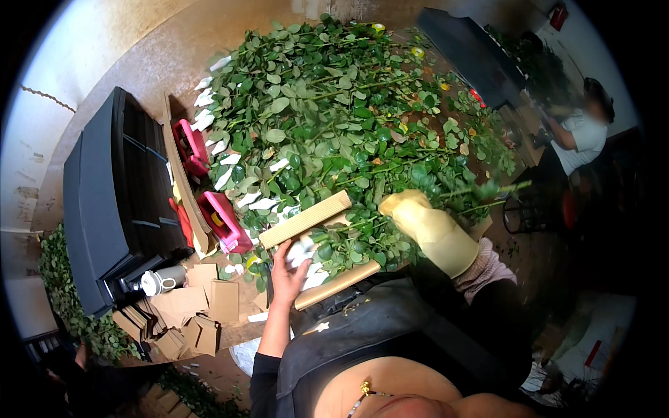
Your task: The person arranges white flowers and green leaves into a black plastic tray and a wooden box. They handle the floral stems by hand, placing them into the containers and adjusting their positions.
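Note:
Before me, a sheet of corrugated cardboard [306,219] has its far and near edges raised around a bunch of leafy rose stems [352,244]. At the bunch's left end are white-covered flower heads [301,251]. My bare left hand [286,275] cups these heads between thumb and curved fingers, its fingertips against the cardboard's far flap. My right hand [425,230], in a long yellow rubber glove, is closed over the stems to the right; its fingers are partly hidden in the leaves. Cut stem ends stick out beyond the glove, slightly blurred.
A large pile of leafy stems [313,118] covers the table beyond my hands. Pink plastic holders [223,223], a dark box stack [104,202], a white mug [162,280] and cardboard pieces [181,303] stand at left. Another person [584,139] works at far right.

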The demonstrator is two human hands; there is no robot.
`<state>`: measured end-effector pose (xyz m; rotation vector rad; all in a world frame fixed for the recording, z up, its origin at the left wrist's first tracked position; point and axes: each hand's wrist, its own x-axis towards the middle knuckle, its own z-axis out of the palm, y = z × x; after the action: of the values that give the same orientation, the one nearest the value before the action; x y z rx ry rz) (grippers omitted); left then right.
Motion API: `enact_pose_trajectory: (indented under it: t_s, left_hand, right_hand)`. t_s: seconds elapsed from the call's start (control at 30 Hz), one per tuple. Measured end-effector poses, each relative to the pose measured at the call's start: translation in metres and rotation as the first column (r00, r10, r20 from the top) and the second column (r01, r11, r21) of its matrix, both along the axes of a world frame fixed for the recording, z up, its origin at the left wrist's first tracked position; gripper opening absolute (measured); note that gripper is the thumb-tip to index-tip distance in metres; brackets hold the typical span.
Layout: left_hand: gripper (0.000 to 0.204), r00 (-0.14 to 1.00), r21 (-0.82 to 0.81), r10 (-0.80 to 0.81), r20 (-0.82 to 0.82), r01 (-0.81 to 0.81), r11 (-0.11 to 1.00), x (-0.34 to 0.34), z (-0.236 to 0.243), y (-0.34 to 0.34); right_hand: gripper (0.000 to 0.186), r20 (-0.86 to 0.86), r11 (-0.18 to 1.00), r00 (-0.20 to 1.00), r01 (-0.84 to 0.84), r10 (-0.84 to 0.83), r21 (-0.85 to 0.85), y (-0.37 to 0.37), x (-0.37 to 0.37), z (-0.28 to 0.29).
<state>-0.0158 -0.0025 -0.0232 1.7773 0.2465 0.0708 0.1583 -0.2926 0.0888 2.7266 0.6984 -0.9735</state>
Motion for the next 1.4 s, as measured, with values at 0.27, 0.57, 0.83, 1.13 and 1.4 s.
enact_pose_trajectory:
  t_s: [0.27, 0.57, 0.83, 1.13, 1.4]
  left_hand:
    - [0.055, 0.998, 0.22, -0.068, -0.006, 0.067, 0.973, 0.004, 0.018, 0.0]
    - [0.057, 0.995, 0.263, -0.098, 0.033, 0.086, 0.961, 0.003, 0.012, 0.004]
    - [0.059, 0.997, 0.237, -0.082, 0.017, 0.075, 0.969, 0.004, 0.014, 0.002]
    - [0.058, 0.995, 0.233, -0.095, -0.01, 0.094, 0.968, 0.006, 0.019, 0.004]
    - [0.058, 0.994, 0.253, -0.109, -0.008, 0.108, 0.962, 0.006, 0.018, 0.004]
  right_hand:
    - [0.05, -0.407, 0.806, 0.912, 0.284, -0.058, 0.52, -0.046, 0.03, 0.008]
    - [0.027, 0.145, 0.983, 0.989, 0.026, 0.001, -0.184, 0.07, 0.15, -0.053]
    - [0.028, 0.431, 0.742, 0.879, -0.147, -0.205, 0.653, 0.051, 0.18, -0.033]
    - [0.059, -0.242, 0.999, 0.97, -0.033, 0.027, -0.022, 0.014, 0.131, -0.042]
    - [0.048, -0.038, 0.983, 0.997, -0.069, 0.063, -0.172, 0.073, 0.19, -0.038]
